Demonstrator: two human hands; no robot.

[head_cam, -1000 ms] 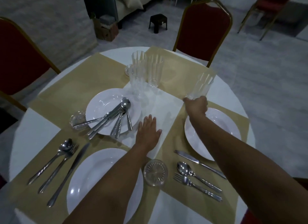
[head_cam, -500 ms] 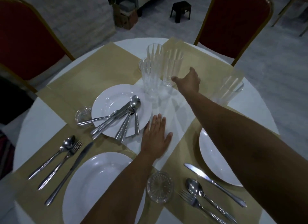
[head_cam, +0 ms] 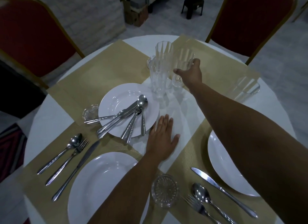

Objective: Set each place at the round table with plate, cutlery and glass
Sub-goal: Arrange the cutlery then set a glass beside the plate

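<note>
Right hand [head_cam: 190,73] out over the middle of the round surface [head_cam: 50,110], fingers and thumb curled around a ribbed clear glass [head_cam: 182,65] in the central cluster, beside two more tall glasses [head_cam: 160,68]. Left hand [head_cam: 162,141] flat on the white cloth, fingers straight and close together, holding nothing, just beside the rim of the far-left plate [head_cam: 126,97] bearing a loose heap of cutlery [head_cam: 126,118]. Another glass [head_cam: 246,88] standing alone at the right place, beyond its plate [head_cam: 221,167]; knife, spoon and fork [head_cam: 211,195] laid on the tan placemat [head_cam: 186,158] there. Near plate [head_cam: 93,188] at the bottom, with spoon, fork and knife [head_cam: 71,157] to its left. Small cut-glass bowl [head_cam: 165,190] between the two near places, another [head_cam: 90,111] beside the far-left plate. Red chairs [head_cam: 31,33] around.
</note>
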